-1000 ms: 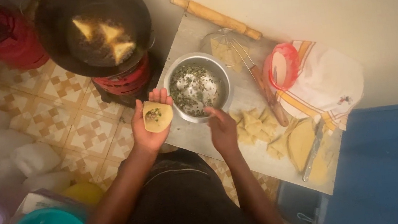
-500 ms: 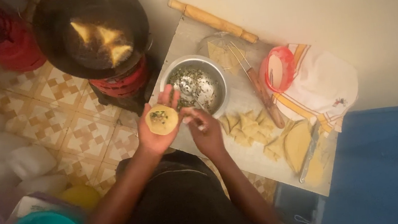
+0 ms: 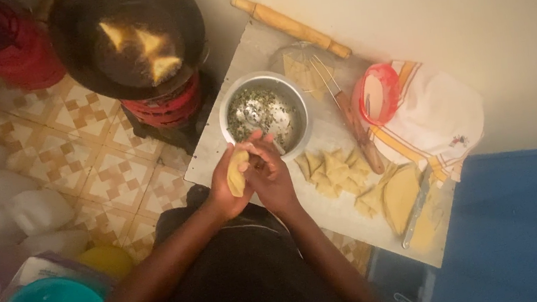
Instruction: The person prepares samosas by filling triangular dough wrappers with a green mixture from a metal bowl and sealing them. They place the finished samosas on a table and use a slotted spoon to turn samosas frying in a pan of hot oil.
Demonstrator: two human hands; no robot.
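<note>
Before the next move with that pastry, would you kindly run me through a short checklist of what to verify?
1. Dough piece held in left hand: ok, folded around the filling.
2. Right hand on the dough edge: ok, fingers meet it.
3. Seam closed all round: cannot tell, fingers hide it.
4. Metal bowl of filling within reach: ok, just beyond the hands, spoon inside.
5. Pan on the red stove: ok, three pieces lie in it, room left.
6. Folded pieces on the board: ok, piled apart from the bowl.
</note>
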